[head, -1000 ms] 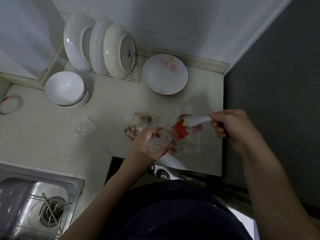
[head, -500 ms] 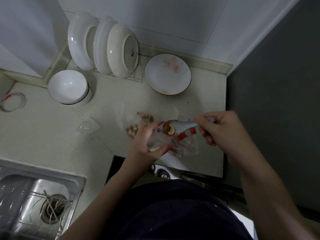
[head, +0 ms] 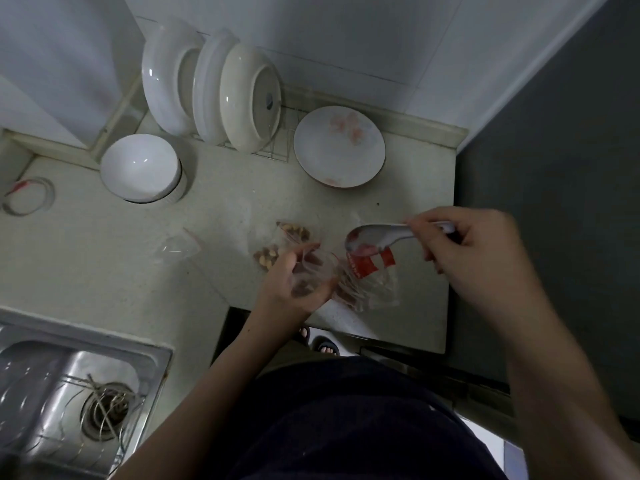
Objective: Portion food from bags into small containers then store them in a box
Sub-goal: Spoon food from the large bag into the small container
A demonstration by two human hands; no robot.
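The left hand (head: 291, 285) grips a clear cup (head: 317, 268) touching the left side of the bag (head: 374, 289). The right hand (head: 478, 251) pinches a spoon (head: 377, 237) by its handle, the bowl over the bag's red label. Nuts (head: 266, 256) lie left of the bag.

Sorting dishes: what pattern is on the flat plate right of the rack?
The round flat plate is white with pink blotches; head view.

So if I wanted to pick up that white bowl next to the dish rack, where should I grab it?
Probably by the rim. The white bowl stands upright with its mouth open, so a thumb inside and fingers outside can pinch the wall. Come from above on its near side, over bare countertop; the racked plates crowd its far right side.
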